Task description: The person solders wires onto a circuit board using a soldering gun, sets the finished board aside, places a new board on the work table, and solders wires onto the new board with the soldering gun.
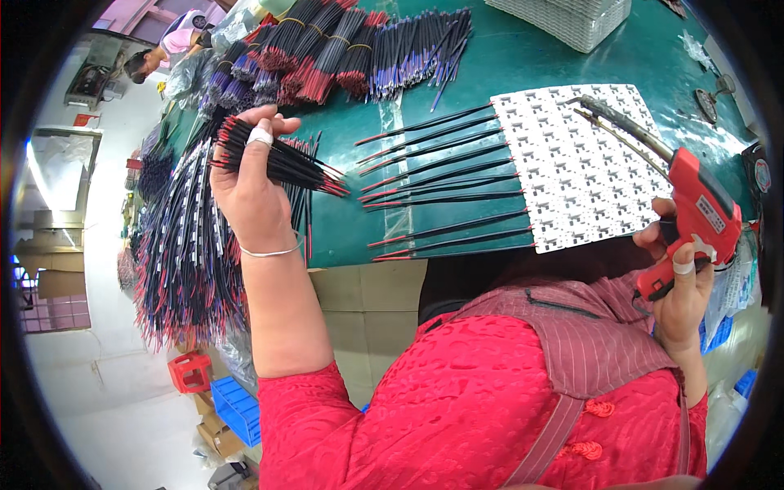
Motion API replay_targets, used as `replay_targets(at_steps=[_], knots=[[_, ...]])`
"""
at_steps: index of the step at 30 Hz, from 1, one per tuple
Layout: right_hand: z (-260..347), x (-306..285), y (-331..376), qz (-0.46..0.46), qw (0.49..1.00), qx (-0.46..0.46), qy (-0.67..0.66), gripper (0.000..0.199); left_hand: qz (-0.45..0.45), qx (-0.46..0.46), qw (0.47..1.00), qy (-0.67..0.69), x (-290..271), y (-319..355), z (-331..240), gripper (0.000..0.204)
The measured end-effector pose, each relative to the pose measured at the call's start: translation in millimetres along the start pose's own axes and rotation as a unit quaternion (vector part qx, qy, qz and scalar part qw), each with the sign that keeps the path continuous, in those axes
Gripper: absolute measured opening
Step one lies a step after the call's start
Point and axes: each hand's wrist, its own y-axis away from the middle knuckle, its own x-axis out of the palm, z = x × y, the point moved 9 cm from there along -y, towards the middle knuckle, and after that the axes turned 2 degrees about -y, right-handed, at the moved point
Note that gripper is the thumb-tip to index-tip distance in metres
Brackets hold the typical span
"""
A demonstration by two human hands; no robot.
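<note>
My left hand [253, 192] is raised over the table's left edge and grips a bundle of black and red wires [282, 159], their tips fanning to the right. My right hand [682, 282] holds a red glue gun [694, 216] by its handle; its dark nozzle [621, 122] reaches out over a white panel of small circuit boards [572, 163]. Several black and red wire pairs [445, 175] lie in rows on the green table [359, 229], their right ends on the panel's left edge.
Tied bundles of black, red and blue wires [335, 49] are heaped at the table's far side. A thick mass of wired strips [184, 245] hangs off the left edge. A white basket [572, 20] stands at the back. Another person [175, 45] sits far left.
</note>
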Motion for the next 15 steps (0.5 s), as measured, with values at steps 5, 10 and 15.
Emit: replay_targets(at_steps=[5,10,15], knots=[[1.3,3.8,0.9,0.002,1.000,0.008,-0.003,0.054,0.012,-0.009,0.997,0.073,18.6,4.9,2.0,0.025],[3.3,6.2,0.1,0.012,1.000,0.004,0.018,0.054,0.055,-0.033,0.992,0.106,29.0,2.6,7.0,0.030],[0.2,5.6,-2.3,0.026,0.999,0.019,0.007,0.058,0.068,-0.062,0.992,0.083,31.9,-0.4,15.8,0.034]])
